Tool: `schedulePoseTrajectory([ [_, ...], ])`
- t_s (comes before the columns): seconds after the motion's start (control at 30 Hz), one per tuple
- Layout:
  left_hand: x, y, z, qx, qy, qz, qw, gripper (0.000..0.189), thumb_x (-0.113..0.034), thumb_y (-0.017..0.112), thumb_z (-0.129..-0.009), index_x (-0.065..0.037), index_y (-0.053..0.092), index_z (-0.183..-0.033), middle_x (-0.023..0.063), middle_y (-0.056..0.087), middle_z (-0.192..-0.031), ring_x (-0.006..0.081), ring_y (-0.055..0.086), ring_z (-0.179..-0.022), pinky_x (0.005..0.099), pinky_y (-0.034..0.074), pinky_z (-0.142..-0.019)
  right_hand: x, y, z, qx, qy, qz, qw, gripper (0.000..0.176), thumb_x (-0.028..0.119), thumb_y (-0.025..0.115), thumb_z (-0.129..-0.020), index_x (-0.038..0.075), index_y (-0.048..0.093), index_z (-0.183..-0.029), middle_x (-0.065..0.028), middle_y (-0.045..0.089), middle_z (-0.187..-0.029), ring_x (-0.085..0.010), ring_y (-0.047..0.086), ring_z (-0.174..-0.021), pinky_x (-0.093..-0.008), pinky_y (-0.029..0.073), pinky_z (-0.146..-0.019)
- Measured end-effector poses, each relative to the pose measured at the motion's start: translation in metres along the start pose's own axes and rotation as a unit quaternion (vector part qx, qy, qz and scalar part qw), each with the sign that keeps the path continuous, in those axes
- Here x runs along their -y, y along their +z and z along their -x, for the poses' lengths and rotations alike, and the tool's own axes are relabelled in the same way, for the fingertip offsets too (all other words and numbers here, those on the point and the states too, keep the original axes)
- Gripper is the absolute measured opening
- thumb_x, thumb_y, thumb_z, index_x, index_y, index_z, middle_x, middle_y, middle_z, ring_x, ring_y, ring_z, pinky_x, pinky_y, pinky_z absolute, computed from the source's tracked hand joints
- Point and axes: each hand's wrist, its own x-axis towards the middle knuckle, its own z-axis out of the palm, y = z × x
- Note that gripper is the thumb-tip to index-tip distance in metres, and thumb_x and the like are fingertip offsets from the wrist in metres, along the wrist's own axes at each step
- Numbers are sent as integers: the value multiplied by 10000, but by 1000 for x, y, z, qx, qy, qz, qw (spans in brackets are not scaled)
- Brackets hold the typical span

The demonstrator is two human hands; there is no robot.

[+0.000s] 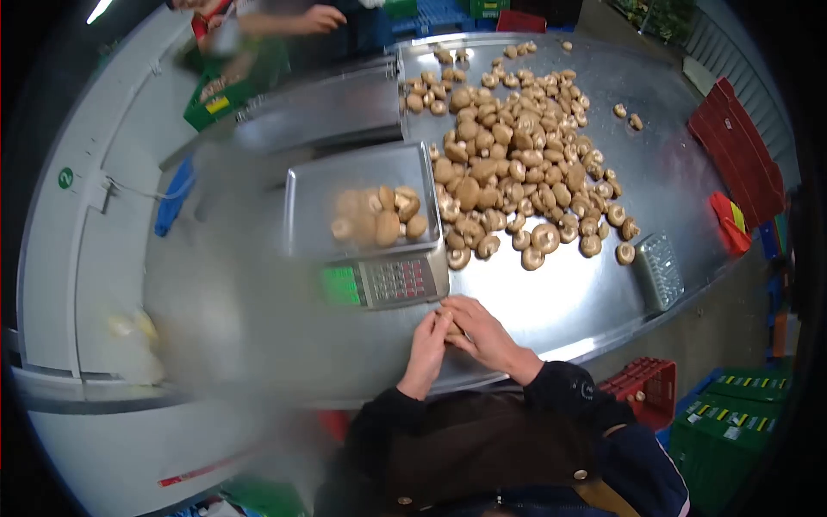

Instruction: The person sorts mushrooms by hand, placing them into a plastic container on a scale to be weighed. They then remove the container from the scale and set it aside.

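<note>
My left hand (426,351) and my right hand (484,334) meet at the table's front edge, just below the scale's keypad (398,279). Between their fingers a brown mushroom (454,328) shows in part; both hands are closed around it. On the metal pan of the scale (307,195) lie several brown mushrooms (388,227), blurred at the left. The scale's display (341,285) glows green. Behind and to the right of the scale, a large heap of brown mushrooms (525,142) spreads over the metal table (551,302).
A clear plastic tray (661,271) stands at the right edge. Beyond it are a red crate (736,155) and a red and yellow item (730,222). Another red crate (646,389) and green boxes (732,431) sit lower right. Another person's hand (324,18) is at the far side.
</note>
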Motion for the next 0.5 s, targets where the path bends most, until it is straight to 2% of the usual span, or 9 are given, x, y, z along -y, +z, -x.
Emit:
schedulePoseTrajectory([
  [0.17, 2, 27, 3, -1, -13, -69, 998, 273, -273, 546, -1017, -21, 576, -1120, 28, 609, -973, 79, 587, -823, 232, 503, -692, -12, -12, 22, -50, -10, 39, 998, 512, 140, 746, -785, 30, 576, -1255, -140, 558, -1283, -358, 491, -1247, -428, 427, -1035],
  [0.23, 12, 34, 1, 8, -13, -62, 998, 279, -274, 550, -1016, -19, 577, -1126, 29, 609, -974, 80, 587, -829, 231, 502, -702, -14, -17, 31, -63, -5, 53, 997, 479, 140, 754, -774, 43, 605, -1219, -112, 582, -1262, -349, 511, -1232, -429, 438, -1020],
  [0.33, 29, 41, -6, 21, -19, -35, 999, 300, -283, 564, -1009, -12, 583, -1136, 29, 608, -972, 81, 585, -847, 230, 497, -716, -18, -29, 39, -73, -4, 58, 996, 442, 205, 732, -814, 25, 597, -1194, -112, 604, -1212, -340, 514, -1222, -444, 417, -1024],
  [0.5, 52, 53, -15, 35, -31, -18, 999, 309, -289, 580, -1002, -12, 585, -1139, 30, 608, -969, 82, 587, -857, 233, 496, -723, -23, -44, 57, -100, 8, 83, 992, 417, 162, 756, -769, 26, 621, -1139, -98, 622, -1179, -323, 536, -1180, -436, 428, -1001],
])
